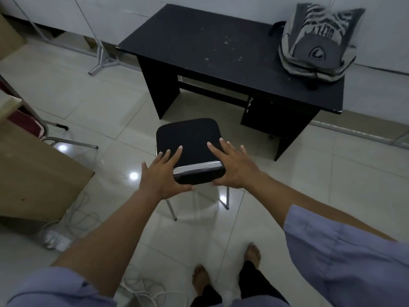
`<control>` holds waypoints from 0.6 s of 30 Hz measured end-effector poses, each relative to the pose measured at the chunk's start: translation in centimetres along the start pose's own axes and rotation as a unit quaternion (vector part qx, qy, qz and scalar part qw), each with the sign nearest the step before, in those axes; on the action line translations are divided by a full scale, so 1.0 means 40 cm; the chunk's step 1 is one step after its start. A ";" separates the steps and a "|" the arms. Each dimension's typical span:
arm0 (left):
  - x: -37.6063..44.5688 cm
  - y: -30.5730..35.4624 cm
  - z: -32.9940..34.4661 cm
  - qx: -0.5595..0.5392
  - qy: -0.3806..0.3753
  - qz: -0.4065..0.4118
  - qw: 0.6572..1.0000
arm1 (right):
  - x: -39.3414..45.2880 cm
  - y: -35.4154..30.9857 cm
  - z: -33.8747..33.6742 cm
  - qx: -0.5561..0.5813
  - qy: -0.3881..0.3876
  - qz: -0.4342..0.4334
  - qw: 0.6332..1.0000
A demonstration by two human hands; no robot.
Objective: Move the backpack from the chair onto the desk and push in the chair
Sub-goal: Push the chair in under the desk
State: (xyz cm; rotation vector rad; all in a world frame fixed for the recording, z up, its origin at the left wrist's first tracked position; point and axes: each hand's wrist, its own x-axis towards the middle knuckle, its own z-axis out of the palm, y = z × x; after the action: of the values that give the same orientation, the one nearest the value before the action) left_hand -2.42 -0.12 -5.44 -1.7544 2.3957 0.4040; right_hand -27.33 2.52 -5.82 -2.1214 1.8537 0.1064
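Fingers (170, 155) of both hands were spread flat, gripping nothing, on the black padded chrome-framed chair (188, 138). That chair stood well short of the black worktop (199, 45); the grey backpack (316, 43) already sat on the worktop's right end. Judged next: a straight forward push into the kneehole.

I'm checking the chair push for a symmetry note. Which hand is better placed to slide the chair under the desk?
Neither clearly; both. The left hand and right hand sit open on opposite ends of the chair backrest. The desk opening lies straight ahead, so an even two-handed push looks best. The backpack is already on the desk.
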 end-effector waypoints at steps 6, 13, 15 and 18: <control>0.040 -0.002 -0.011 0.062 0.002 -0.034 0.998 | 0.032 -0.031 -0.031 -0.031 -0.020 0.024 0.999; 0.073 -0.007 -0.015 0.099 0.048 -0.018 0.994 | 0.065 -0.034 -0.004 -0.049 0.085 0.029 0.995; 0.098 -0.019 -0.028 0.107 0.049 -0.012 0.993 | 0.086 -0.036 -0.003 -0.033 0.091 0.035 0.995; 0.139 -0.034 -0.045 0.113 0.051 -0.009 0.992 | 0.121 -0.046 -0.013 -0.031 0.099 0.056 0.993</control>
State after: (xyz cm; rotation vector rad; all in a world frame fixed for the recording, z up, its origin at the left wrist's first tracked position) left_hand -2.75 -6.11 -5.40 -1.7330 2.3809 0.0377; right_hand -24.88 -2.05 -6.27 -2.1362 2.1085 -0.0222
